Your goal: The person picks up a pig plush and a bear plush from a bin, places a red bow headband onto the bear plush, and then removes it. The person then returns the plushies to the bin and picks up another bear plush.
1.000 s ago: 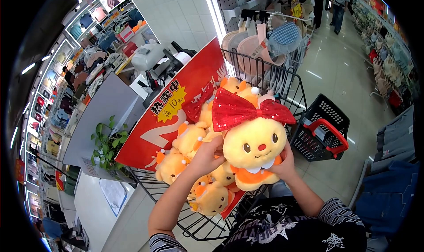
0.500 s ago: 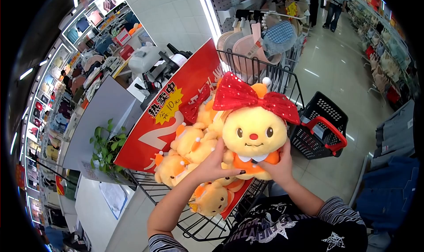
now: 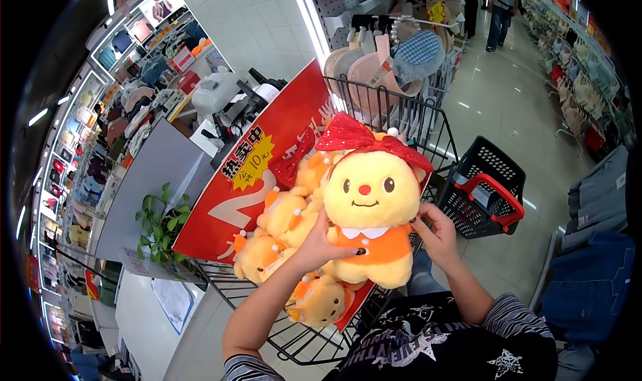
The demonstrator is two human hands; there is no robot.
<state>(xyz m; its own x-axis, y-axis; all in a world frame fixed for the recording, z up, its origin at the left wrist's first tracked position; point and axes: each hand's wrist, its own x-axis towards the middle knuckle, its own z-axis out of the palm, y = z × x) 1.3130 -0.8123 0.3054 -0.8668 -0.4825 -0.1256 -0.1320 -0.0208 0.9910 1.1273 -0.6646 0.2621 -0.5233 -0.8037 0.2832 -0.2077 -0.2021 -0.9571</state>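
A yellow plush doll (image 3: pixel 372 197) with a red sequined bow, white collar and orange outfit is held upright above a black wire cart (image 3: pixel 428 117). My left hand (image 3: pixel 323 242) grips its body from the left, thumb across the front. At the doll's right side, my right hand (image 3: pixel 436 232) has its fingers pinched beside the neck and shoulder. Several similar plush toys (image 3: pixel 284 214) lie in the cart behind and below. A red sign (image 3: pixel 227 197) with yellow price label stands along the cart's far side.
A black shopping basket (image 3: pixel 478 204) with a red handle stands on the floor right of the cart. A counter (image 3: pixel 137 321) and a green plant (image 3: pixel 160 224) are at left. Clothes racks line the right side, and a person (image 3: pixel 501 10) stands in the far aisle.
The doll has shifted slightly left and now shows its whole orange outfit. My right hand has moved from the doll's front to its right side. The far person has moved left.
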